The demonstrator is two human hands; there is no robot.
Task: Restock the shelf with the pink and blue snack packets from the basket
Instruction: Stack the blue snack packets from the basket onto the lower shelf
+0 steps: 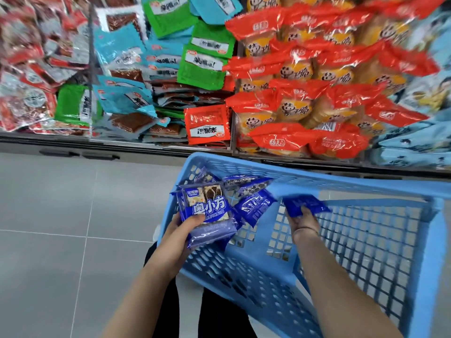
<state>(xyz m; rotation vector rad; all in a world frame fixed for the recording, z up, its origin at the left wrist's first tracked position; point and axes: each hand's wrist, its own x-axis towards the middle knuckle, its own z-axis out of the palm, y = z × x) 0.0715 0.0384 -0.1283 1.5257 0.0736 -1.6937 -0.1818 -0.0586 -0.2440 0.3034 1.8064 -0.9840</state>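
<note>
Black trouser legs (219, 318) show at the bottom edge, between two bare forearms that reach forward. The left hand (180, 236) grips a stack of blue packets (207, 215), thumb pressed on the printed face of the top one and fingers curled under the pile, holding it over the near left corner of the basket (317, 185). The right hand (302, 222), with a thin band (306, 231) round the wrist, is down inside the basket and pinches a single blue packet (306, 203) between thumb and fingers, just above the latticed bottom. The basket is pale blue plastic with open mesh walls and stands on a grey tiled floor (61, 215). A few loose blue packets (253, 206) lie against its far left wall, just beyond the stack. Behind the basket rises the shelf (146, 148), split into bins heaped with snacks: a red packet (207, 124) at the front of the middle bin, green packets (202, 67) and teal packets (122, 52) piled above it, red-wrapped cakes (305, 93) filling the bin to the right, and pale blue bags (415, 142) at the far right edge, blurred.
</note>
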